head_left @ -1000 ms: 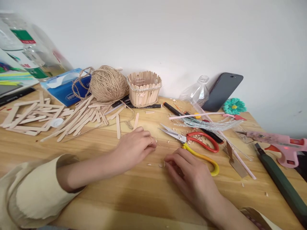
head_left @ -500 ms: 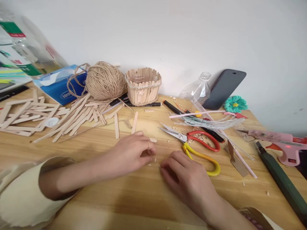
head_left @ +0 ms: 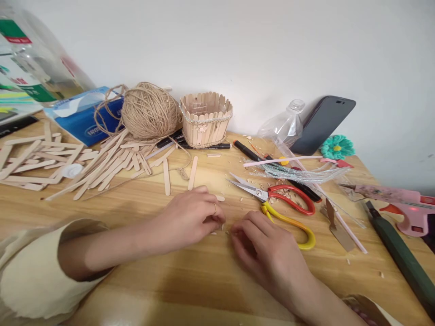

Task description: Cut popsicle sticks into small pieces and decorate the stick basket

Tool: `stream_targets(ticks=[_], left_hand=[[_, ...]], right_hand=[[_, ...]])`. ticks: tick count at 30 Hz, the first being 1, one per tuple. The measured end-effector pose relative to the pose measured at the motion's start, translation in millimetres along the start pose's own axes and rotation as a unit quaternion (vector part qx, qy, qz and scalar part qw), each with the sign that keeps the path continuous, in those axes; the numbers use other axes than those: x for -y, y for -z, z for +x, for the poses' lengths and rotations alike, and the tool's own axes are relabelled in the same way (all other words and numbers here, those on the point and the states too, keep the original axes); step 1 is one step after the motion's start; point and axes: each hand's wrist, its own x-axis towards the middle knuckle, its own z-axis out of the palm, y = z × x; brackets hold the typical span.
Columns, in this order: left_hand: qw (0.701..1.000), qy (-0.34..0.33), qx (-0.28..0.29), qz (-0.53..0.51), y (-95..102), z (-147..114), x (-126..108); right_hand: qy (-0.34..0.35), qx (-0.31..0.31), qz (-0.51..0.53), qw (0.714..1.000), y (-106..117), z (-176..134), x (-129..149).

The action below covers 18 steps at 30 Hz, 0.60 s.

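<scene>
My left hand (head_left: 195, 213), with a ring on one finger, rests low over the table with its fingers curled in. Small wood chips (head_left: 214, 233) lie by its fingertips, and a craft stick (head_left: 193, 173) sticks out just beyond its knuckles. Across a narrow gap, my right hand (head_left: 267, 251) is curled on the table, thumb and fingertips drawn together. Whatever either hand may pinch is hidden. Scissors (head_left: 261, 194) with one red and one yellow handle lie open just beyond my right hand. Another craft stick (head_left: 166, 176) lies past my left hand.
At the back stand a craft-stick basket (head_left: 205, 129), a twine ball (head_left: 149, 111), a blue tissue pack (head_left: 88, 120), a cut plastic bottle (head_left: 285, 122) and a phone (head_left: 322, 124). Loose sticks (head_left: 112, 167) pile left. A pink glue gun (head_left: 404, 203) and dark green cutter (head_left: 397, 253) lie right.
The view has shifted slightly, so most things appear a little further right. Both hands keep nearly the same curled pose and place; nothing is visibly picked up or put down.
</scene>
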Motion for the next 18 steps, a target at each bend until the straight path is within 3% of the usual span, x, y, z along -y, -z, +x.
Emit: stream_targets(ticks=[7,13,18], left_hand=[[1.000,-0.001,0.000,0.004,-2.0,0.2,-0.1],[1.000,0.009,0.008,0.004,-2.0,-2.9,-2.5],[1.000,0.007,-0.008,0.003,-3.3,-4.8,-4.0]], right_hand=[[0.013,0.027,-0.005,1.000,-1.9,-0.5,0.2],[0.007,-0.009,-0.049,0.999,-6.0,2.5,3.1],[-0.006,-0.014,-0.019,1.000,-1.6,3.6,3.4]])
